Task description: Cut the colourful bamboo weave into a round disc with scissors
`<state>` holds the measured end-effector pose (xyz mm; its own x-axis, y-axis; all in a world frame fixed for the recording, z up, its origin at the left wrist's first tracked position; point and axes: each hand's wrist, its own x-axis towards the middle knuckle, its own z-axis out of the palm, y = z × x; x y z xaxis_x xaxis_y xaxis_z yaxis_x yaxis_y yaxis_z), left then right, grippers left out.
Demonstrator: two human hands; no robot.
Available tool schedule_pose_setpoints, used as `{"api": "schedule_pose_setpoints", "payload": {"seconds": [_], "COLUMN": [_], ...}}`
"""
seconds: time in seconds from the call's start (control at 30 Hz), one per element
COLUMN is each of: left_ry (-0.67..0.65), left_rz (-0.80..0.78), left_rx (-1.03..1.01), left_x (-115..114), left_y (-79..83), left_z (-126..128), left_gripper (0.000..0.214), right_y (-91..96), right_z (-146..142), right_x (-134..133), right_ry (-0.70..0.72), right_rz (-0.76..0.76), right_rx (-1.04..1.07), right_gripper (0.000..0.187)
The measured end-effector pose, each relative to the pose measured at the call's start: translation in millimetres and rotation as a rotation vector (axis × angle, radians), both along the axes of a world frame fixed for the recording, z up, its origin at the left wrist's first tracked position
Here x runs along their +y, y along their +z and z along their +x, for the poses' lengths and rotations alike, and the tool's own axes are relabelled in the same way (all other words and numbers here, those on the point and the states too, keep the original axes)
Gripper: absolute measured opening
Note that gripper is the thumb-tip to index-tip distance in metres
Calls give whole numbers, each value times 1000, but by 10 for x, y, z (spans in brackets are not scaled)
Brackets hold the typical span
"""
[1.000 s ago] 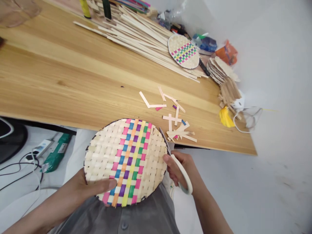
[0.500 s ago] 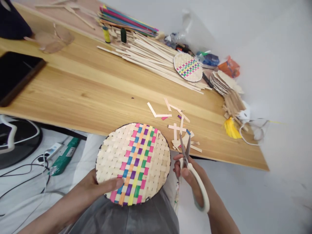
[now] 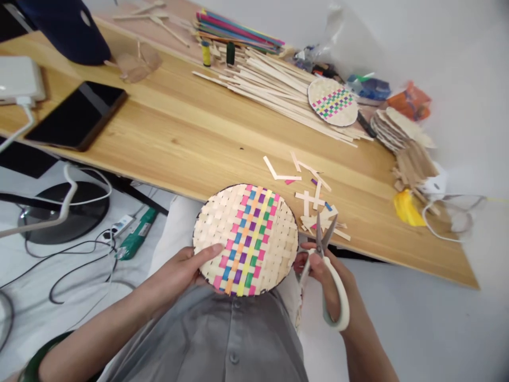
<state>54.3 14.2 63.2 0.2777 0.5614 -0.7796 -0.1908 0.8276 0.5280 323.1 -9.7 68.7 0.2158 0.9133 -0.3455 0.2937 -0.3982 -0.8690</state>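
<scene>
My left hand point(image 3: 201, 262) grips a round woven disc point(image 3: 242, 241) by its left edge, thumb on top and the other fingers underneath. The disc is pale strip weave with a band of pink, blue, orange, purple, yellow and green, and a dark stitched rim. In my right hand point(image 3: 324, 268) is a pair of scissors point(image 3: 334, 292) with pale handles, its blades parted and pointing away from me. The scissors are just right of the disc's edge. Cut strip scraps point(image 3: 320, 220) lie on the table beyond the blades.
On the wooden table point(image 3: 178, 154) are a phone point(image 3: 77, 114), a bundle of pale strips point(image 3: 270, 90), coloured strips point(image 3: 238, 32), a smaller woven disc point(image 3: 333, 102), thread spools point(image 3: 205, 53) and yellow fibre point(image 3: 407, 208). Cables and a green package point(image 3: 137, 233) lie below, left.
My view has shifted left, so more of the table's left end shows. The disc looks farther from me and less tilted, still in my left hand; the scissors remain in my right.
</scene>
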Motion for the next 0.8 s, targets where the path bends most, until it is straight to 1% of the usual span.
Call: {"api": "schedule_pose_setpoints", "payload": {"seconds": [0.1, 0.23, 0.3, 0.4, 0.47, 0.6, 0.67, 0.8], "left_ry": [-50, -23, 9, 46, 29, -43, -46, -2], "left_rz": [40, 95, 99, 58, 45, 101, 117, 151], "left_rx": [18, 20, 13, -32, -69, -78, -63, -63], "left_x": [-8, -33, -55, -96, -117, -129, -127, -138], "left_y": [-16, -37, -54, -75, -83, -83, -82, -90], "left_z": [19, 67, 84, 80, 63, 37, 41, 81], "left_gripper": [51, 45, 42, 40, 39, 39, 40, 41], "right_y": [4, 36, 30, -11, -39, -45, -30, -21], "right_z": [-65, -128, -123, -96, -84, -96, -116, -170], "right_x": [-38, -58, -55, -53, -48, -4, 29, 44], "right_ry": [4, 11, 20, 9, -8, -6, -4, -57], "right_rz": [11, 34, 53, 57, 58, 92, 110, 126], "right_rx": [-44, -122, -91, -6, 35, 61, 50, 27], "right_gripper": [51, 50, 52, 53, 53, 54, 55, 61]}}
